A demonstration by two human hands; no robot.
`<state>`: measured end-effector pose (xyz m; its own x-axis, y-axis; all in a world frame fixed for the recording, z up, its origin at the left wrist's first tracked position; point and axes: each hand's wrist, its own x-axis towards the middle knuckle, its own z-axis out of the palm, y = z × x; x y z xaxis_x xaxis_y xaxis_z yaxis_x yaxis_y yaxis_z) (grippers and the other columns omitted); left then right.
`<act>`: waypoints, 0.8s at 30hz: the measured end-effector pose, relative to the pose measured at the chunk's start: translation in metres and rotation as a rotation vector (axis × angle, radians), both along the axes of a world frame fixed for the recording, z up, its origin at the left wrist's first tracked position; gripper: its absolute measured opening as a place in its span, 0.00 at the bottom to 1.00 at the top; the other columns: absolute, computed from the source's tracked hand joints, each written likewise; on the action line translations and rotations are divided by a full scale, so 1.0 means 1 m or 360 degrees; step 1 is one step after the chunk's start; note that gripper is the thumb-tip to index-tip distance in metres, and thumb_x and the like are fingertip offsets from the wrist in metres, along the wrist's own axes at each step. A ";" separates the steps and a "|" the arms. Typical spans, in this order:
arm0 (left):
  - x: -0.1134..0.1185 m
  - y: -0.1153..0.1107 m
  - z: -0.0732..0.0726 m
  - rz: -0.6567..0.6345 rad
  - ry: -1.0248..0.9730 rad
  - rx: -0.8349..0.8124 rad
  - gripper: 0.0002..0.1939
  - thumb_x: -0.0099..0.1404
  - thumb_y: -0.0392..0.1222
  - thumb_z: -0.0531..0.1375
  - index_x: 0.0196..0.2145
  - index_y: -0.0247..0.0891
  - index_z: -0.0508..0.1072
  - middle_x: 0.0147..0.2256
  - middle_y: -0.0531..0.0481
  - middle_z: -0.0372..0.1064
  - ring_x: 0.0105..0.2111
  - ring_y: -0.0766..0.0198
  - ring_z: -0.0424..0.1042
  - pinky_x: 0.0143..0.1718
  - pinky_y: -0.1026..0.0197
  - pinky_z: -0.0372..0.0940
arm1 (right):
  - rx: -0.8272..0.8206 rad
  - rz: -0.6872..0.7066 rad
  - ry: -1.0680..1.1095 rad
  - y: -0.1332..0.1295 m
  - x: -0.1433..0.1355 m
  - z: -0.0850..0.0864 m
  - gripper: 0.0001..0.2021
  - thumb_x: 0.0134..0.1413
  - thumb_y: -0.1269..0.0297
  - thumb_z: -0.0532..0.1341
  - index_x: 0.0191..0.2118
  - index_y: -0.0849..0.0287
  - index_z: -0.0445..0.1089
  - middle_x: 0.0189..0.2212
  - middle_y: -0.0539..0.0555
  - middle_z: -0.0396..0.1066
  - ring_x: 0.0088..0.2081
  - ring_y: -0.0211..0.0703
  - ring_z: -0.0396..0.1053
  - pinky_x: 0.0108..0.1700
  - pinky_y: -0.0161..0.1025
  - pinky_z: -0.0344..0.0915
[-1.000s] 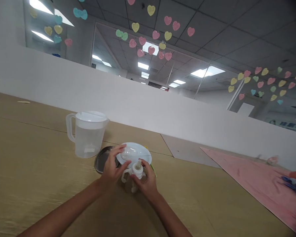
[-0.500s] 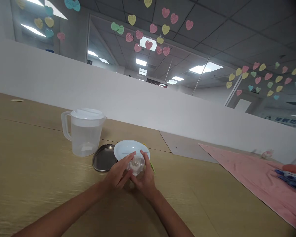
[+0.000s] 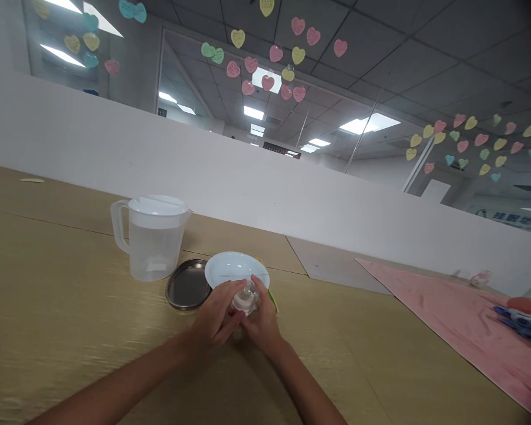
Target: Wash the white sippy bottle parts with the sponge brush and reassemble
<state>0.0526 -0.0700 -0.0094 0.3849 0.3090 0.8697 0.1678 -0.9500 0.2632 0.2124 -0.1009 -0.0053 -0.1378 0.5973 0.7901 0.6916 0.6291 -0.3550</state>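
Note:
Between both hands is what looks like a baby bottle (image 3: pixel 246 298), with a clear domed top over a whitish ring. Its lower part is mostly hidden by the fingers. My left hand (image 3: pixel 216 311) wraps round its left side, thumb across the front. Around the right side curls my right hand (image 3: pixel 262 316), with the fingertips at the top of the dome. Just behind the bottle sits a white bowl (image 3: pixel 230 265), a thin line crossing its inside. A round metal tray (image 3: pixel 188 286) lies to the left of the bowl, near my left hand.
A clear lidded pitcher (image 3: pixel 154 242) stands back left on the wooden table (image 3: pixel 92 330). Something green (image 3: pixel 273 300) shows beside the bowl. A pink cloth (image 3: pixel 460 319) covers the right side, with blue and orange items on it. A white partition wall (image 3: pixel 248 177) runs behind.
Both hands stay around the bottle. The left fingers have shifted slightly over its top, and the bottle has turned or tilted a little. The camera view has shifted slightly.

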 end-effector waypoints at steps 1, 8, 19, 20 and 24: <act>0.000 0.000 -0.001 0.0020 -0.0006 -0.0045 0.25 0.67 0.41 0.49 0.60 0.41 0.49 0.53 0.41 0.60 0.52 0.55 0.61 0.54 0.50 0.56 | -0.0051 0.0015 0.0021 0.000 -0.001 0.001 0.33 0.49 0.57 0.61 0.59 0.57 0.50 0.53 0.61 0.63 0.52 0.52 0.64 0.51 0.48 0.64; 0.003 -0.007 -0.002 0.0032 -0.0078 -0.0301 0.23 0.67 0.43 0.49 0.59 0.40 0.52 0.50 0.42 0.62 0.49 0.55 0.63 0.51 0.51 0.59 | -0.0252 0.0102 0.0174 -0.002 -0.005 0.004 0.31 0.48 0.61 0.62 0.58 0.56 0.51 0.52 0.58 0.64 0.49 0.48 0.66 0.49 0.43 0.65; 0.007 -0.013 -0.003 -0.0094 -0.0132 -0.0613 0.20 0.68 0.44 0.47 0.57 0.39 0.53 0.48 0.42 0.62 0.43 0.58 0.66 0.43 0.55 0.64 | -0.0290 0.0133 0.0281 -0.005 -0.011 0.011 0.29 0.46 0.63 0.63 0.55 0.57 0.55 0.47 0.57 0.68 0.44 0.46 0.70 0.44 0.41 0.68; 0.007 -0.013 -0.002 -0.0098 -0.0132 -0.0600 0.20 0.68 0.44 0.47 0.57 0.39 0.53 0.48 0.42 0.62 0.43 0.58 0.66 0.43 0.54 0.64 | -0.0311 0.0131 0.0293 -0.006 -0.012 0.012 0.29 0.46 0.64 0.63 0.55 0.57 0.55 0.47 0.57 0.68 0.43 0.46 0.70 0.43 0.40 0.69; 0.008 -0.013 0.000 -0.0064 -0.0124 -0.0566 0.20 0.68 0.44 0.46 0.57 0.40 0.52 0.48 0.42 0.61 0.45 0.58 0.65 0.44 0.54 0.64 | -0.0297 0.0102 0.0281 -0.005 -0.012 0.010 0.29 0.46 0.63 0.63 0.55 0.57 0.55 0.48 0.57 0.68 0.45 0.47 0.69 0.44 0.41 0.68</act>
